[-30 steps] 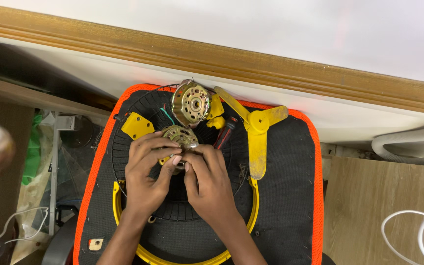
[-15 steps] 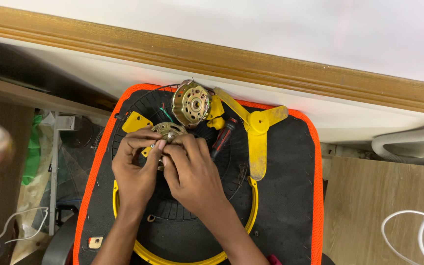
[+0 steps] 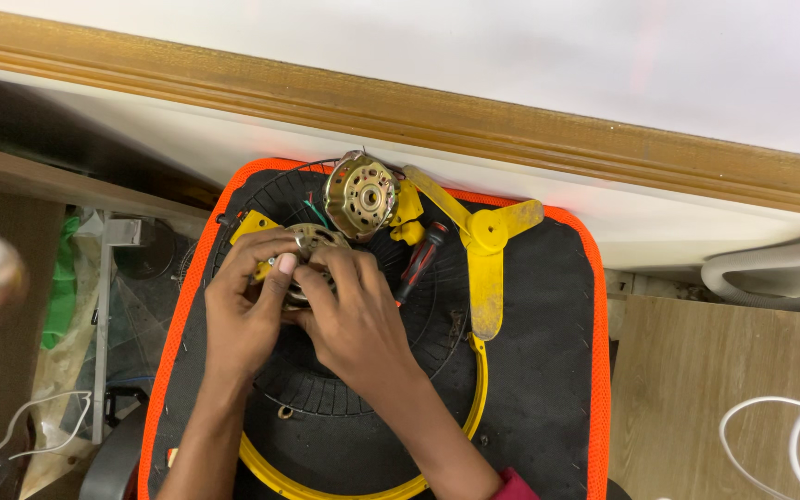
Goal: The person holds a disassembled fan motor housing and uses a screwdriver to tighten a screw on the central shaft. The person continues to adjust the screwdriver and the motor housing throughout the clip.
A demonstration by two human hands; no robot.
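Both hands are right in the middle of the black pad with the orange rim (image 3: pixel 594 370), working close together. The left hand (image 3: pixel 247 315) curls its fingers around a round metal motor part (image 3: pixel 307 243), thumb and fingertips pinching its left edge. The right hand (image 3: pixel 358 319) comes in from the right, fingers bent and pressed on the same part from above, so most of it is hidden beneath them. That part sits over a black fan grille (image 3: pixel 418 306) lying flat on the pad, ringed by a yellow hoop (image 3: pixel 479 398).

Just beyond the hands, at the far edge, lies a brass-coloured motor housing (image 3: pixel 360 196), face up, with thin wires trailing off to its left. To its right, a yellow three-armed bracket (image 3: pixel 485 250) stretches down the pad. Between them, a screwdriver with a red and black handle (image 3: pixel 421 259) lies slanted, near the right hand's knuckles. A small yellow plastic piece (image 3: pixel 252 225) rests just beside the left hand's fingers. A wooden moulding (image 3: pixel 511 125) runs across the far wall.
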